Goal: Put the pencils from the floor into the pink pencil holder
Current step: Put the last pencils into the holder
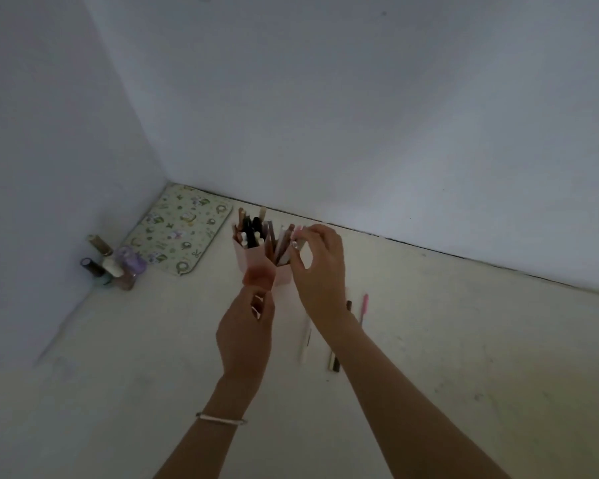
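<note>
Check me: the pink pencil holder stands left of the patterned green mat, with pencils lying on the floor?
No: the head view shows the pink pencil holder standing right of the patterned green mat, with pencils lying on the floor.

1. Light is dim, flat and greyish.
2. The back wall (360,98) darkens toward the top.
3. Blur softens the pencil holder (244,259), the left hand (246,326) and a white pen (305,340) on the floor (464,340).
4. The floor's far edge tilts and bends with wide-angle distortion.
</note>
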The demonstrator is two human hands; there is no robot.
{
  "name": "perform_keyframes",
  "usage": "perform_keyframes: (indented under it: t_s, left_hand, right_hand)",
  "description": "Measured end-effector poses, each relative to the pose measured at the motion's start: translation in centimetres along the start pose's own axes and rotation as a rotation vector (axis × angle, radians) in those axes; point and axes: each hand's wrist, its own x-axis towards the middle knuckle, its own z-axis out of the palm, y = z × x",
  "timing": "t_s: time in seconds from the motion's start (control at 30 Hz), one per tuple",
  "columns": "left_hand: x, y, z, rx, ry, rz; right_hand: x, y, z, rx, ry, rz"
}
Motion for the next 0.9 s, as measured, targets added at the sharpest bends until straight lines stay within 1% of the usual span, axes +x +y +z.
perform_keyframes:
  t_s: [0.13, 0.27, 0.33, 0.47, 0.53, 0.57, 0.63, 0.67, 0.7, 0.8, 0.9]
  left_hand:
    - [-0.9, 0.5, 1.3, 0.039, -0.111, 0.085]
    - [-1.3, 1.8, 4.2, 0.167, -0.347, 0.082]
    - [-1.6, 2.7, 5.7, 0.277, -0.426, 0.083]
    - [-2.5, 3.7, 7.7, 0.513, -0.469, 0.109]
    - [-2.5, 3.4, 7.8, 0.555, -0.478, 0.108]
    - [-2.4, 3.5, 7.9, 0.512, -0.483, 0.093]
    - [-2.0, 3.7, 7.6, 0.249, -0.451, 0.038]
    - [-2.0, 4.0, 7.3, 0.087, -0.403, 0.043]
    - [-1.9, 4.5, 6.9, -0.033, -0.328, 0.093]
    - [-1.7, 5.7, 5.5, -0.216, -0.143, 0.252]
    - [-1.4, 6.3, 4.2, -0.33, -0.052, 0.294]
  right_hand:
    - [-0.2, 1.3, -1.8, -0.009, 0.094, 0.08]
    - [-0.2, 3.6, -5.4, -0.018, 0.184, 0.178]
    - [-0.4, 4.7, -7.2, -0.009, 0.217, 0.249]
    - [-1.9, 6.8, -9.9, -0.049, 0.241, 0.324]
    - [-2.7, 7.5, -10.6, -0.068, 0.235, 0.353]
    - [-3.1, 8.0, -11.0, -0.071, 0.233, 0.378]
    - [-3.8, 8.7, -11.2, -0.056, 0.215, 0.444]
    - [-4.1, 9.0, -11.3, -0.049, 0.191, 0.489]
    - [-4.2, 9.2, -11.1, -0.049, 0.158, 0.538]
    - [-4.8, 9.9, -10.0, -0.113, 0.021, 0.666]
    - [-5.5, 10.3, -8.5, -0.232, -0.117, 0.727]
